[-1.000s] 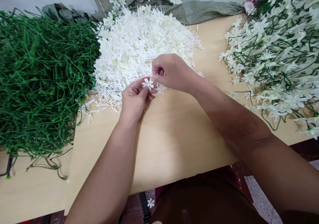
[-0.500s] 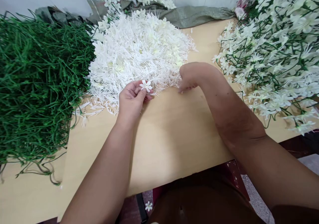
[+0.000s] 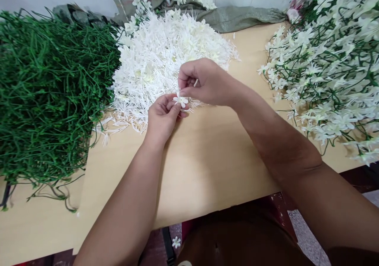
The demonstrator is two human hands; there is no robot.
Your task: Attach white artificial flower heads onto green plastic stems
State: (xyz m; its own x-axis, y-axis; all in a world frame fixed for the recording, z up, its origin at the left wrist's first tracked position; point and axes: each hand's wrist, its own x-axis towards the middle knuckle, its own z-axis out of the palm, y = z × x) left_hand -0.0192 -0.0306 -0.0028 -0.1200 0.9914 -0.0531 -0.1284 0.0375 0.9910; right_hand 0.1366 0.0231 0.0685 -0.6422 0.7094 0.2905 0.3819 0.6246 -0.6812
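Note:
My left hand pinches a white artificial flower between thumb and fingers, its open petals turned up. Just above it, my right hand is closed with thumb and forefinger together on a thin white stamen piece, whose lower end meets the flower's middle. Another bit of white shows among the curled right fingers, too small to make out. Both hands are at the front edge of a heap of white stamens and petals on the wooden table.
A thick pile of green plastic stems lies on the left. White flowers on green stems are heaped on the right. Behind is a rolled grey-green sack by the wall. One loose white flower lies below the table's front edge.
My right hand has come left from the heap's right edge to the flower, now with a thin white piece in its fingertips. My left hand keeps its hold on the flower.

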